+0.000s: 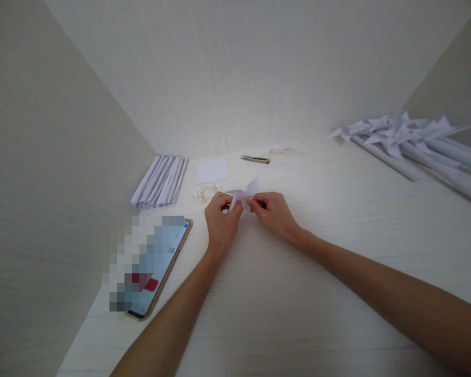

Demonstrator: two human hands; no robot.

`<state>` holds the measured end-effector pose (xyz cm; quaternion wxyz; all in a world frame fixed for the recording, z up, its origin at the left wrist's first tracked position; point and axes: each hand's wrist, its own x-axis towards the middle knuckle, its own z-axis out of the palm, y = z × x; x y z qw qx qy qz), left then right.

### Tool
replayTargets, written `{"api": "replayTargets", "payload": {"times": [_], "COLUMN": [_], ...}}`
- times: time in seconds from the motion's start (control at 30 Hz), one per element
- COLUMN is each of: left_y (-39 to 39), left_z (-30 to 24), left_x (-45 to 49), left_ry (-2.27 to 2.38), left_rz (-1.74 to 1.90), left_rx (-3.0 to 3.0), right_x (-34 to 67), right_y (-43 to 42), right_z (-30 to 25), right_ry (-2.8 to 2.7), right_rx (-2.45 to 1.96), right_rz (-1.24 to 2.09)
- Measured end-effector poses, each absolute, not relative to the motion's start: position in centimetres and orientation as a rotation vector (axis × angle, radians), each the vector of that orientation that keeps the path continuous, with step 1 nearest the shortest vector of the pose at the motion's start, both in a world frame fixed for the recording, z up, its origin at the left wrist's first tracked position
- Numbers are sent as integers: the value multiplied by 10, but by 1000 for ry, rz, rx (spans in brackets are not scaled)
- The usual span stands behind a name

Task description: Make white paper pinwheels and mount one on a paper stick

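A white paper pinwheel [253,186] is between my two hands, one pointed blade sticking up. My left hand [223,220] is closed on its left side, thumb and fingers pinching the folded paper. From the right, my right hand [272,212] pinches close to the pinwheel's middle; whether a small pin sits in those fingertips cannot be made out. Just beyond my left hand lie several cut cotton swab pieces [204,193] with white tips. Behind them is a flat square of white paper [212,171].
Thread snips [255,159] lie at the back beside small stick pieces [281,152]. Rolled paper tubes [159,180] are stacked at back left. Pinwheels on paper tubes [396,136] pile up at right. A phone [167,267], partly blurred out, lies left of my left forearm. Pale walls enclose the table.
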<state>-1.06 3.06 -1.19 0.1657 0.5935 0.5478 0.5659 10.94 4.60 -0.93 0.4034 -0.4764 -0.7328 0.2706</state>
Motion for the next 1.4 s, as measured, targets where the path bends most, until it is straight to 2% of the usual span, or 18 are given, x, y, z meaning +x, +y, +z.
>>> {"api": "replayTargets", "payload": {"times": [0.1,0.17,0.23,0.4,0.5,0.6,0.73,0.8,0.9,1.03,1.1,1.17,1.33,1.4], "left_y": [31,32,32,35,35,35,33,31,28,25,24,25,27,27], "left_z": [-12,-13,-13,-15,-15,-15,-13,-12,-9,-6,-6,-7,-8,-8], "left_x": [-11,-11,-12,-13,-14,-14,-13,-12,-11,-9,-9,-10,-11,-11], "left_ry": [1542,1534,1531,1524,1513,1517,1536,1560,1649,1716,1702,1675,1614,1599], "left_rz": [1605,1608,1614,1601,1605,1628,1682,1714,1745,1769,1766,1763,1764,1754], "left_rx": [1698,1705,1701,1665,1631,1623,1673,1716,1786,1846,1857,1859,1822,1819], "right_x": [106,105,105,110,109,104,95,92,90,88,87,89,102,107], "right_y": [47,47,46,41,40,41,41,39,35,31,31,32,37,39], "right_z": [-6,-5,-5,-4,-1,1,5,8,13,15,13,10,6,9], "right_ry": [-1622,-1545,-1637,-2149,-2193,-1960,-1368,-1049,-759,-666,-775,-1036,-1910,-2098], "right_rx": [-1248,-1253,-1276,-1287,-1318,-1340,-1226,-1130,-1015,-958,-996,-1052,-1147,-1157], "right_rz": [1097,1211,1054,221,165,498,1377,1693,1906,1985,1915,1691,645,373]}}
